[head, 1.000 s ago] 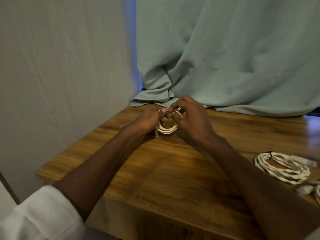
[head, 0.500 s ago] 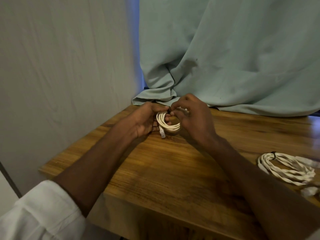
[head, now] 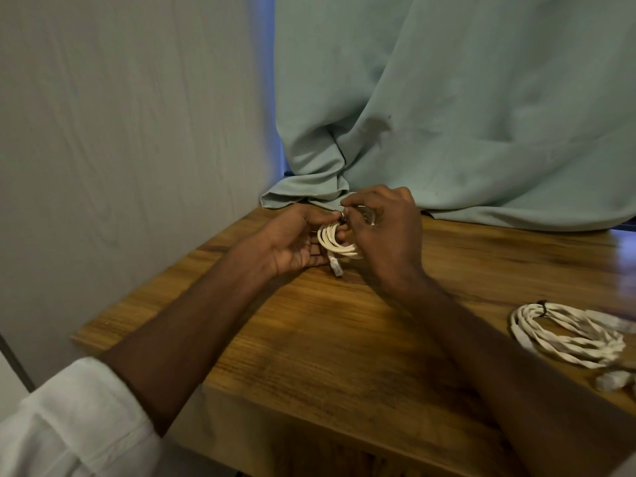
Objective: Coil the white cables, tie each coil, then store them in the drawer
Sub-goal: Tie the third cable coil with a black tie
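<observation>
The right hand point(head: 382, 232) has thumb and forefinger pinched together at the top of a small white cable coil point(head: 335, 243), on what appears to be a thin dark tie point(head: 342, 219); the tie is too small to identify with certainty. The left hand point(head: 292, 241) lies palm-up directly beside it, fingers curled round the coil's left arc. The coil is held between both hands, just above the far left part of the wooden tabletop point(head: 309, 339), loops standing roughly upright. The tie point lies at the coil's top, nearer the right hand. A white connector point(head: 336, 267) hangs from the bottom edge. The loops are tight and even. A second, larger coil point(head: 564, 333), already bound with a dark tie, rests well apart at the right.
</observation>
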